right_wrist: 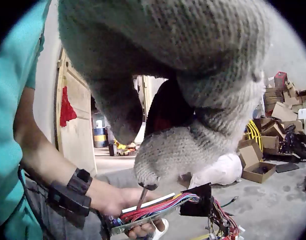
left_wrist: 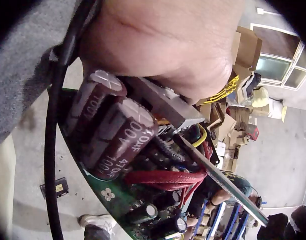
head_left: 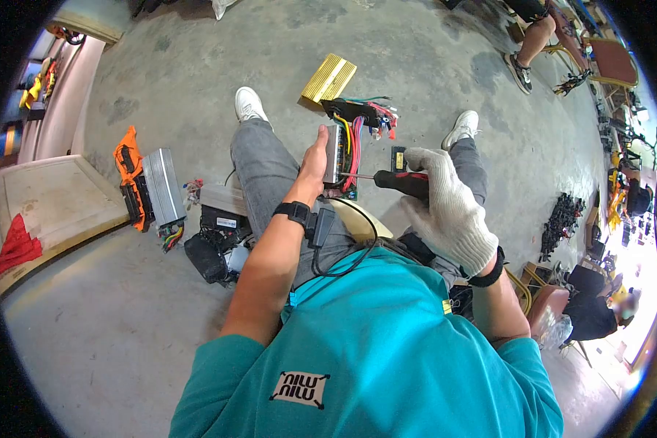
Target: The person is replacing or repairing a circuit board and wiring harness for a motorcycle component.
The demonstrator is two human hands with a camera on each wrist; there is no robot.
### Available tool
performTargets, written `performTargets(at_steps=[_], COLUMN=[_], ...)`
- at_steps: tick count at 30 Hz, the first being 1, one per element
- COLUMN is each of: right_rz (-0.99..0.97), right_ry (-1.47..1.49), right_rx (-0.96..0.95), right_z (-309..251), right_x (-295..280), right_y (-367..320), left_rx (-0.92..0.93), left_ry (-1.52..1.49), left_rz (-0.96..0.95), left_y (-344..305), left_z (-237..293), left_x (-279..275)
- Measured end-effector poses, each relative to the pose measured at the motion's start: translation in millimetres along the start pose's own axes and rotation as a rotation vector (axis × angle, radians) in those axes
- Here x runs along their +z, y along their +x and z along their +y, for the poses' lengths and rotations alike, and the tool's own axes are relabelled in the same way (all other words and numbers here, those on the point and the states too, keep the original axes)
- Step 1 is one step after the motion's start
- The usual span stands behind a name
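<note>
My bare left hand (head_left: 314, 164) grips a green circuit board (left_wrist: 108, 192) by the grey metal bar along its side. Large brown capacitors (left_wrist: 120, 140) stand on the board, and red, yellow and pink wires (head_left: 357, 146) run from it to a black end plate (head_left: 352, 111). A white knitted glove covers my right hand (head_left: 449, 204), which holds a screwdriver (head_left: 405, 182) by its black-and-red handle. The screwdriver's shaft (left_wrist: 225, 182) reaches across the wires, its tip right at the metal bar. In the right wrist view, gloved fingers (right_wrist: 183, 150) wrap the handle and hide most of it.
On the floor ahead lies a gold finned case (head_left: 328, 77). A small black block (head_left: 398, 158) is by the right leg. Left are a silver housing (head_left: 164, 186), an orange part (head_left: 128, 171) and a pale panel (head_left: 58, 193) with red cloth (head_left: 18, 244). Another person's leg (head_left: 536, 40) shows far right.
</note>
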State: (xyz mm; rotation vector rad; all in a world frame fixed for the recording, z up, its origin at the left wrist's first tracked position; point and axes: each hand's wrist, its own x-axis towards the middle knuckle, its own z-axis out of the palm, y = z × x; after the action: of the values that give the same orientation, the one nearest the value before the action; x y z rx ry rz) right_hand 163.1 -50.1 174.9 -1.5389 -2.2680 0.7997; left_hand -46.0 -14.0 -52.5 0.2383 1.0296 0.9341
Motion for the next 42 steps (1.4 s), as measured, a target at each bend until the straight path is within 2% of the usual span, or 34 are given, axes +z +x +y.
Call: performTargets(at_steps=[1,2,4,5,7,8,10,11,13,14,16,17,19,23,25,29,31,35,40,42], right_rz=[0.019,0.019,-0.002,-0.002,-0.089,-0.087,-0.005,-0.005,0.0,0.0,-0.045,-0.045,-0.093,-0.067,-0.009,-0.043,-0.05,-0.005,-0.1,-0.091], right_ry=[-0.014,-0.014,0.0,0.0,0.007,0.007,-0.007,-0.007,-0.001,-0.002,-0.012,-0.012,-0.034,0.016,0.033,-0.018,-0.057,-0.035,0.016,-0.001], right_rx=[-0.099,-0.098,0.067,0.067,0.254,0.253,0.044,0.044,-0.096,-0.096,0.064,0.064,0.238,0.109,-0.078,-0.007,0.058,0.06,-0.059,0.003], right_z=[3,2,-1,-5,-11,-11,-8,-4,4,3,-2,-4,-8,-6,1,3,5,-4,-1,-1], right_x=[2,3,6,5,-1,-1,-1,-1,0,0,1,1,0,-3,0,4,7,3,-4,-2], right_y=[0,-1,-1,1,4,4,1,0,0,-1,-1,1,4,3,3,1,1,2,5,7], left_rx=[0.004,0.008,0.003,-0.001,-0.004,-0.006,0.002,0.009,0.011,0.013,0.01,0.005,-0.003,-0.006,0.0,-0.024,-0.017,-0.033,-0.037,-0.042], left_ry=[0.004,0.009,0.007,0.007,0.006,0.004,0.005,0.004,-0.01,-0.023,-0.017,-0.009,-0.013,0.0,-0.004,0.021,0.029,0.042,-0.005,0.012], left_rz=[0.018,0.036,0.03,0.026,0.016,0.008,0.011,0.011,0.013,0.014,0.021,0.029,0.024,0.024,0.029,0.082,0.048,0.023,0.02,0.043], left_y=[-2,-4,-2,-2,2,4,4,4,3,3,2,1,4,3,2,-5,1,4,3,4], left_z=[1,2,1,1,-1,-2,-4,-5,-4,-3,-2,-1,-4,-4,-3,3,-1,-3,-3,-4], left_x=[2,3,2,1,-2,-4,-5,-5,-3,-2,-1,0,-2,-3,-1,5,-2,-6,-2,-3])
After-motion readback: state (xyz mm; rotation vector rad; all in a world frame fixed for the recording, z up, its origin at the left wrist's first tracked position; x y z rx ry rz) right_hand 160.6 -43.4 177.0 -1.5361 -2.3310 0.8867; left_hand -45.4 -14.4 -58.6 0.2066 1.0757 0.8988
